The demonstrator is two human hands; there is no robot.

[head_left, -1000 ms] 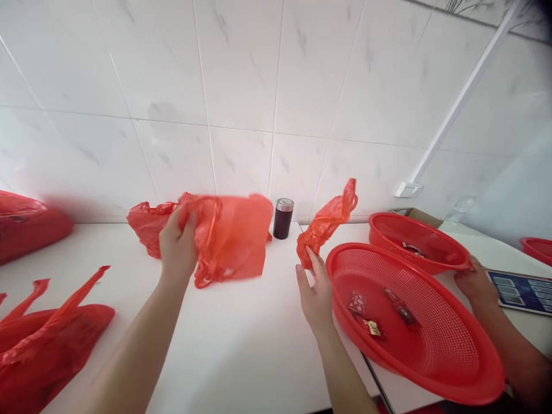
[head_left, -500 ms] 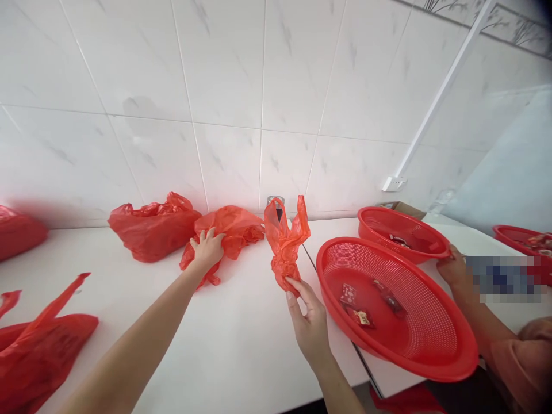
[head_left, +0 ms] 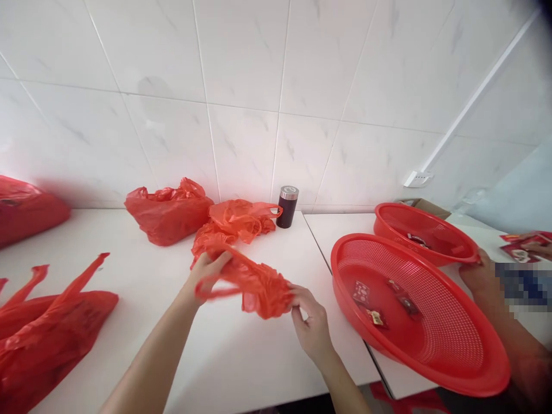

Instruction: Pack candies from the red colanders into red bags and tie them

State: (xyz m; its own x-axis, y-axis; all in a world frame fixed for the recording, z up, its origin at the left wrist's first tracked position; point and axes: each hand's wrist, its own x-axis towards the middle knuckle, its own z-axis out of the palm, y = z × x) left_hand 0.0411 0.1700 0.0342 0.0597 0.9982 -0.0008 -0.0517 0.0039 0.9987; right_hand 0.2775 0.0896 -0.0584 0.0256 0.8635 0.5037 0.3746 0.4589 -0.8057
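A crumpled red plastic bag (head_left: 263, 287) is stretched between my two hands above the white table. My left hand (head_left: 208, 273) is closed on its handle end. At the other end, my right hand (head_left: 308, 316) pinches the bunched bottom between thumb and fingers. Just behind lies a heap of loose red bags (head_left: 237, 221), partly covered by my left hand and the held bag. A filled red bag (head_left: 170, 213) rests left of that heap, against the wall.
A dark tumbler (head_left: 287, 207) stands by the wall. On the right are a large red basket (head_left: 448, 322) with several small packets and another red basket (head_left: 431, 227), touched by another person's hand (head_left: 478, 270). More red bags (head_left: 56, 333) lie at left.
The bag in my right hand has swung from upright to lying leftward. My left hand has left the heap and closed on the bag's handle end. The view has shifted, and the tumbler shows fully.
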